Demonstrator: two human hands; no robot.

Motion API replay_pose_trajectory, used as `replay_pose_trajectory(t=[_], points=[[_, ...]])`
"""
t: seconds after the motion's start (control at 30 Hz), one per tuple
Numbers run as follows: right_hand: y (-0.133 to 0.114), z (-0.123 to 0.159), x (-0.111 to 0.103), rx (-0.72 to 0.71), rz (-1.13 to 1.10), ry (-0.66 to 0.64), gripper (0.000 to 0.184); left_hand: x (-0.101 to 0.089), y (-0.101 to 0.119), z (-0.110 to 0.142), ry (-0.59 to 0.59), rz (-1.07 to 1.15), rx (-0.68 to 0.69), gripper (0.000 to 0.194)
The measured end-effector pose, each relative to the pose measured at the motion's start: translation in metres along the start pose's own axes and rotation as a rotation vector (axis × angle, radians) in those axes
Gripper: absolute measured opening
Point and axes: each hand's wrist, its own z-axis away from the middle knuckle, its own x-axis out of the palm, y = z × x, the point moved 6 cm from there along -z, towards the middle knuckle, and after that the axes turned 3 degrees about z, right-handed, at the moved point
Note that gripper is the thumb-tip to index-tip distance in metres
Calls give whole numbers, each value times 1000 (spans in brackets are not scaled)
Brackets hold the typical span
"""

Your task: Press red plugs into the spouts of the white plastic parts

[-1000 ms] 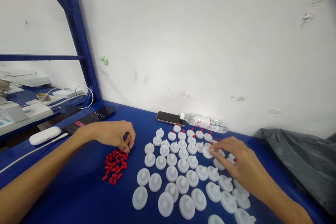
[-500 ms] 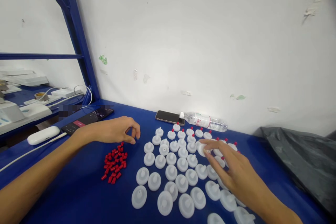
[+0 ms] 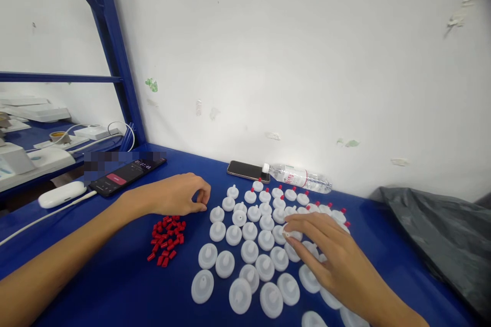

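Right hand point(image 3: 333, 248): thumb and fingers pinching one white nozzled disc point(image 3: 295, 233) among the other discs point(image 3: 249, 251). Left hand point(image 3: 174, 194): fingers curled toward thumb (grip cannot be determined), near loose red caps point(image 3: 164, 261) on blue table point(image 3: 115, 276).

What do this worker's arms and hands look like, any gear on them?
No gear shows: the left hand and right hand are ungloved, and the forearms bare, with no sleeve, watch or bracelet in view.
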Motion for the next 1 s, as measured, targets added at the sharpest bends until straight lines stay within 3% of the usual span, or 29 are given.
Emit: replay_pose_trajectory(t=[0.27, 0.43, 0.6, 0.73, 0.83, 1.0], points=[[0, 0, -1, 4, -5, -9, 12, 6, -1, -5, 36, -1, 68, 9], [0, 0, -1, 19, -10, 0, 12, -1, 5, -7, 169, 46, 121, 9], [-6, -1, -1, 9, -19, 46, 21, -10, 33, 0, 369, 166, 213, 22], [-17, -3, 1, 8, -45, 87, 24, 0, 69, 13, 477, 396, 380, 30], [-28, -7, -1, -3, -70, 131, 25, 17, 88, 17, 464, 548, 389, 23], [-46, -14, -6, -71, -55, 161, 27, 41, 103, 18, 339, 676, 371, 18]])
